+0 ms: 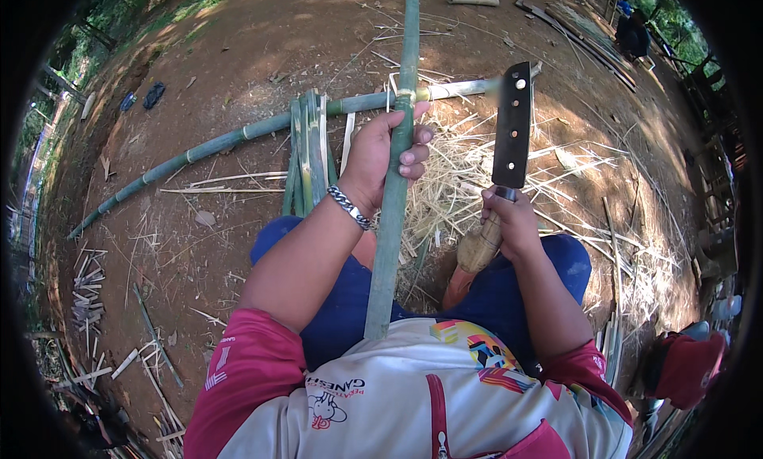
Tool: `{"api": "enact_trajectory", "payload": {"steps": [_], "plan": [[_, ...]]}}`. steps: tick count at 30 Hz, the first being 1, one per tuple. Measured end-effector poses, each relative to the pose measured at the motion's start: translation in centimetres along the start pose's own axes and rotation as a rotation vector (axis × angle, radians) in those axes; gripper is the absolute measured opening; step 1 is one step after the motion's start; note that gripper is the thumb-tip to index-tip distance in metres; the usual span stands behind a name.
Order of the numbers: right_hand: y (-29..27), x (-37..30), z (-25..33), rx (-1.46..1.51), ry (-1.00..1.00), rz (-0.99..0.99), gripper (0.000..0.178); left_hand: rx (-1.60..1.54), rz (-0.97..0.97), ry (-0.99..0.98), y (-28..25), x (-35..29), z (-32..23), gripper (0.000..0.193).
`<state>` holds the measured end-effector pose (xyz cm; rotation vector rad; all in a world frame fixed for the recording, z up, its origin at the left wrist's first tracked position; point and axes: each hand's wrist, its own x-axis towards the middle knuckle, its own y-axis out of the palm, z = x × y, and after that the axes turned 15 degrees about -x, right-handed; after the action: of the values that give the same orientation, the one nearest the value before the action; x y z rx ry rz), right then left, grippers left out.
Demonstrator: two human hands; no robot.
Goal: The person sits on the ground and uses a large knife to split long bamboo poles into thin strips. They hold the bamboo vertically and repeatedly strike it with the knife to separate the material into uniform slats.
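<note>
My left hand (pixel 375 155) grips a long green bamboo strip (pixel 388 256) around its upper half. The strip runs from my belly up and away from me, its far end raised past a pale node. A chain bracelet circles that wrist. In my right hand (pixel 517 227) is a chopping knife (pixel 509 133), held upright by its handle. Its broad dark blade has several round holes or rivets, and the thick wooden handle (pixel 479 248) points down toward my leg. Blade and strip are apart.
A green bamboo pole (pixel 262 126) lies across the ground ahead, with split bamboo slats (pixel 310 153) leaning on it. Pale shavings (pixel 449 181) cover the dirt between my knees. Short cut pieces (pixel 87 292) are piled at left; a red cloth item (pixel 690 367) is at right.
</note>
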<state>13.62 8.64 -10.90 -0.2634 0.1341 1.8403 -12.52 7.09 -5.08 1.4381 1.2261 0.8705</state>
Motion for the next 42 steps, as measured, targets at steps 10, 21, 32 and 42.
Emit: {"api": "enact_trajectory", "payload": {"steps": [10, 21, 32, 42], "plan": [[-0.7, 0.4, 0.0, -0.085, 0.035, 0.037, 0.020, 0.289, -0.580, -0.243, -7.2, 1.4, 5.0, 0.015], [-1.3, 0.5, 0.4, -0.114, 0.048, 0.068, 0.021, 0.400, -0.507, -0.433, -11.5, -0.3, 5.7, 0.052], [-3.2, 0.8, 1.4, -0.041, 0.086, 0.054, 0.021, 0.310, -0.226, 0.037, -2.7, -2.6, 0.2, 0.113], [-3.0, 1.2, 1.5, -0.028, 0.108, 0.051, 0.024, 1.007, -0.099, 0.431, -2.8, -1.5, -0.7, 0.082]]}}
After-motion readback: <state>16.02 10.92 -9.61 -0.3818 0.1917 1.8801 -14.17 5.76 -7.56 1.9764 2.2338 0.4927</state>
